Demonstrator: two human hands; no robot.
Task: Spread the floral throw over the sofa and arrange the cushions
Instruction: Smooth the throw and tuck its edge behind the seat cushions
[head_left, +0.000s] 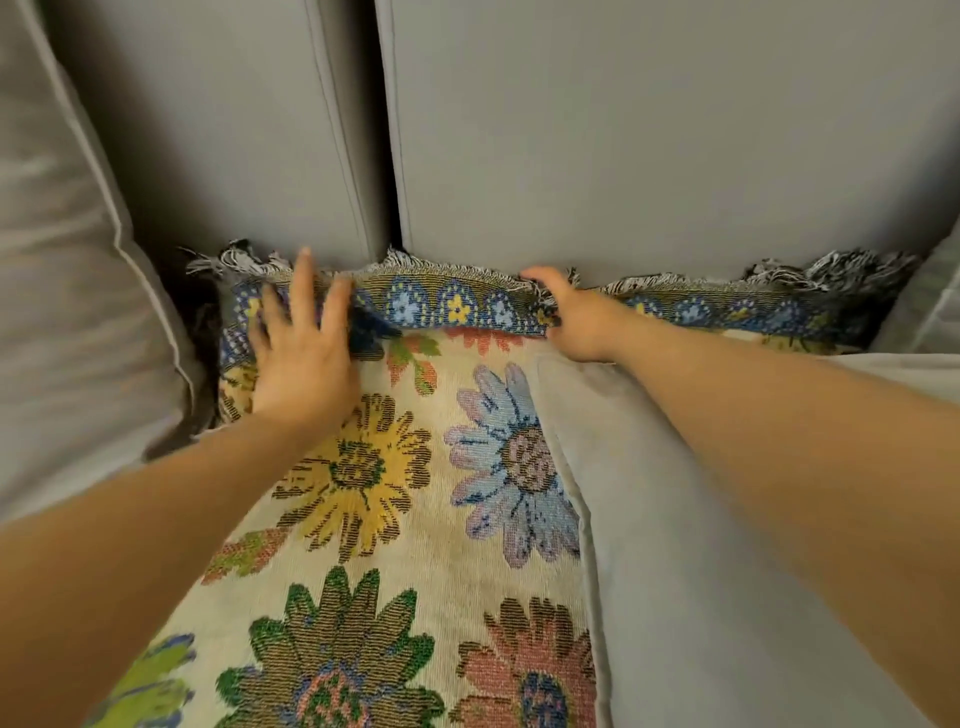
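Grey upholstered sofa back cushions (623, 130) fill the far half of the view, split by a vertical seam. At their foot runs the blue-bordered fringed edge of the cream woven floral throw (384, 499), its long axis left to right along the crease between seat and back. The left hand (301, 358) lies flat on that border, fingers spread. The right hand (571, 317) is curled, gripping the border near the fringe. A loose grey fabric cushion (701, 545) overlaps the throw's right side. Both hands are on the edge, which likely needs pushing farther into the crease.
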